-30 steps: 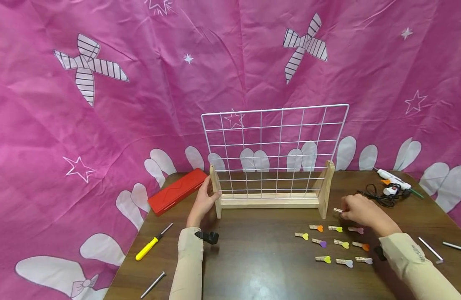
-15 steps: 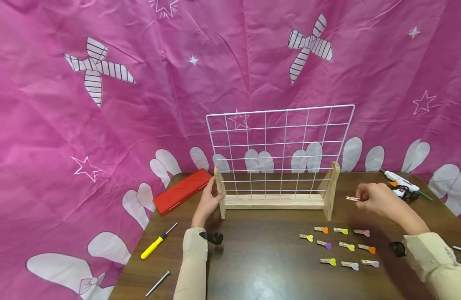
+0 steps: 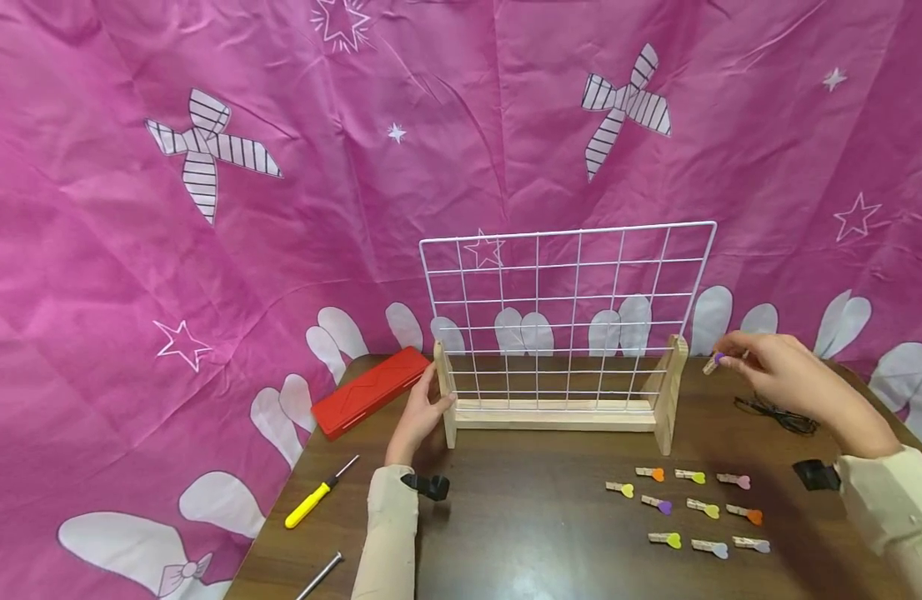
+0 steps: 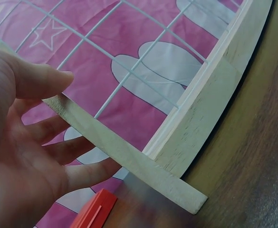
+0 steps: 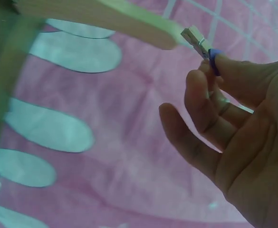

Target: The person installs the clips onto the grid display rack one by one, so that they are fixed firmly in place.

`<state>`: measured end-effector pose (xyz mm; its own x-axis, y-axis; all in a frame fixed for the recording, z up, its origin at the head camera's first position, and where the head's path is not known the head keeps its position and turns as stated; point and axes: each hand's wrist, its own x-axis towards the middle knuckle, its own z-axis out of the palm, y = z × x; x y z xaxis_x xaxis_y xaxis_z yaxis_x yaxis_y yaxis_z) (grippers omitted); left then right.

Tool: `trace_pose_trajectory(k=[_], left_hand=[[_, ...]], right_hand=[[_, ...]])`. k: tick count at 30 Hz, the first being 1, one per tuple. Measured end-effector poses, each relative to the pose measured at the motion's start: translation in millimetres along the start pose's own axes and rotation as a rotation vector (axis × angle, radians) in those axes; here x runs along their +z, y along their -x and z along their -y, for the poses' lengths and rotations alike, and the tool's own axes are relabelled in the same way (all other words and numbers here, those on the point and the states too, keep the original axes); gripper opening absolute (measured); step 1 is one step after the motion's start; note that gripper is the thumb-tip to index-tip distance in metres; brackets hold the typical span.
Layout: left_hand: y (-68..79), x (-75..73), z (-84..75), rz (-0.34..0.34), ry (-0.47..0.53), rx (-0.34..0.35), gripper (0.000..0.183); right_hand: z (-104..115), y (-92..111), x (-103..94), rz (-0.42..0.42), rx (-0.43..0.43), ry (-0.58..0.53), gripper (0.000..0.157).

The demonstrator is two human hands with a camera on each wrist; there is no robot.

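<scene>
A white wire grid (image 3: 573,233) stands upright in a wooden base (image 3: 554,422) with a post at each end. My left hand (image 3: 416,421) holds the left wooden post (image 4: 124,147), thumb on its front edge and fingers behind. Beyond the right post, my raised right hand (image 3: 794,379) pinches a mini wooden clothespin (image 5: 196,40) by its purple heart, between thumb and fingertips; its wooden end points away from the hand. Several more heart clothespins (image 3: 703,507) in yellow, orange, purple, pink and pale tones lie in loose rows on the table, below the right hand.
A red case (image 3: 371,392) lies left of the base. Nearer on that side are a yellow-handled screwdriver (image 3: 308,504) and a metal rod (image 3: 320,575) with a head. A black cord (image 3: 784,417) lies under the right forearm. Pink cloth (image 3: 356,250) hangs behind the table.
My right hand has lifted the clothespin up from the table and back to the height of the right post, tilting it. The left hand keeps its hold. The head view has shifted slightly.
</scene>
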<state>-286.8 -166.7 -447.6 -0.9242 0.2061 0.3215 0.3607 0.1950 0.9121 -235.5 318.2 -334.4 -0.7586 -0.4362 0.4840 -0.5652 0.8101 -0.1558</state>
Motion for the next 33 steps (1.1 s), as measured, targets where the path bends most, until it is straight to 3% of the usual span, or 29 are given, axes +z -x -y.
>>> trace_pose_trajectory(k=[11, 24, 33], left_hand=[[1.0, -1.6, -1.8, 0.007, 0.002, -0.009, 0.067], [3.3, -1.6, -2.9, 0.000, 0.018, -0.032, 0.069], [1.9, 0.1, -3.1, 0.004, 0.040, -0.038, 0.069]], right_hand=[[46, -51, -39.7, -0.036, 0.024, 0.089, 0.014], [97, -120, -61.3, -0.099, -0.167, 0.099, 0.016], [128, -164, -73.0, -0.074, -0.148, 0.114, 0.007]])
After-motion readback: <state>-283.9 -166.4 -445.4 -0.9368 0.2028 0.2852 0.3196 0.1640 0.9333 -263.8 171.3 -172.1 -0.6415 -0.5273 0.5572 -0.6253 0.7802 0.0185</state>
